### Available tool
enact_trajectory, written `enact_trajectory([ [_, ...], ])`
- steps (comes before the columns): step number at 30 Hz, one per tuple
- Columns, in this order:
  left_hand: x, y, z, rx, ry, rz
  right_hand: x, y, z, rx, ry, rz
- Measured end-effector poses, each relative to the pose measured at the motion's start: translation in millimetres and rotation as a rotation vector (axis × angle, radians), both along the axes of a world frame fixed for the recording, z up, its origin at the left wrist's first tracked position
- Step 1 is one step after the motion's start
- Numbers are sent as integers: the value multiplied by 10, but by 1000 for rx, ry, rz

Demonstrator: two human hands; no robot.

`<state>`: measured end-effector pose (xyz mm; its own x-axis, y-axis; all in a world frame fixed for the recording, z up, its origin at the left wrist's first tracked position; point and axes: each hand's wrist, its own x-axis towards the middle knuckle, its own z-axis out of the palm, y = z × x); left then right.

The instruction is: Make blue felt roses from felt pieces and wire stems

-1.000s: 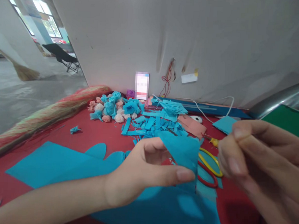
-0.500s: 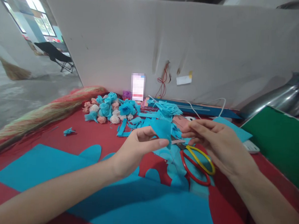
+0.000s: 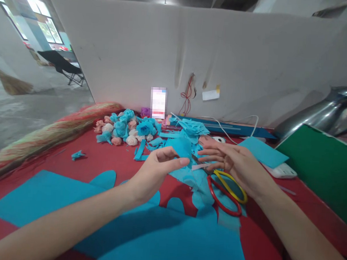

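My left hand (image 3: 156, 169) pinches a small blue paper piece (image 3: 182, 147) between thumb and fingers, held above the red table. My right hand (image 3: 235, 163) hovers just right of it with its fingers stretched out flat toward the paper, holding nothing. Below the right hand lie scissors (image 3: 227, 188) with one red and one yellow handle, resting on blue scraps. A large blue paper sheet (image 3: 146, 232) with scalloped cut-outs lies under my forearms.
A heap of blue, pink and white paper flowers (image 3: 124, 126) and blue strips (image 3: 173, 135) lies at the back. A green sheet (image 3: 321, 163) is at the right, a white device (image 3: 281, 171) beside it. A broom (image 3: 49, 134) lies along the left edge; a white board stands behind.
Both hands moved away from the camera toward the middle of the table. The right hand, first curled close to the lens, has opened its fingers beside the blue piece.
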<state>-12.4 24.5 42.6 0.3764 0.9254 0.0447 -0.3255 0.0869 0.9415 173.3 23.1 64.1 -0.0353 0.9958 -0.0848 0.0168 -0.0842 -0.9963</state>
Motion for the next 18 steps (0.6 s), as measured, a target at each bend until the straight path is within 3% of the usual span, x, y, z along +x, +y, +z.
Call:
enact_trajectory([
  [9, 3, -9, -4, -15, 34, 4, 81, 40, -118, 74, -194, -87],
  [18, 7, -12, -8, -24, 48, 15, 83, 90, -154, -37, -113, 52],
])
